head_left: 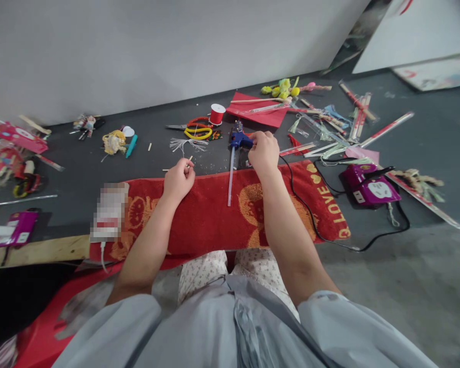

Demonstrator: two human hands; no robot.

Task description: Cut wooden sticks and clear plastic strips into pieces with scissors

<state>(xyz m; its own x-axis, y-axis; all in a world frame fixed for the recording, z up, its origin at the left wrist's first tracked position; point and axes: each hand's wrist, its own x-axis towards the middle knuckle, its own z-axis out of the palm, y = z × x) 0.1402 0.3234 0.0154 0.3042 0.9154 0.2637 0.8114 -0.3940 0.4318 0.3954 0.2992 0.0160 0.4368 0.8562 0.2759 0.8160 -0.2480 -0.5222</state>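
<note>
My left hand (179,179) is closed in a pinch over the towel's far edge. A thin pale stick (190,159) shows between its fingers. Just beyond those fingertips a tuft of white threads (188,145) lies spread on the table; whether it joins the stick I cannot tell. My right hand (265,151) is closed on the handle of a blue glue gun (238,137). From the gun a long clear glue stick (230,179) reaches back over the red towel (207,220). Past the gun sit scissors (199,133) with yellow and orange handles and a spool of red thread (216,114).
A phone (109,212) with a white cable rests on the towel's left end. At right stands a purple power socket (370,185) with a black cord (308,209) trailing over the towel. Red paper (258,115), packaged sticks (362,117) and a turquoise pen (131,146) lie around.
</note>
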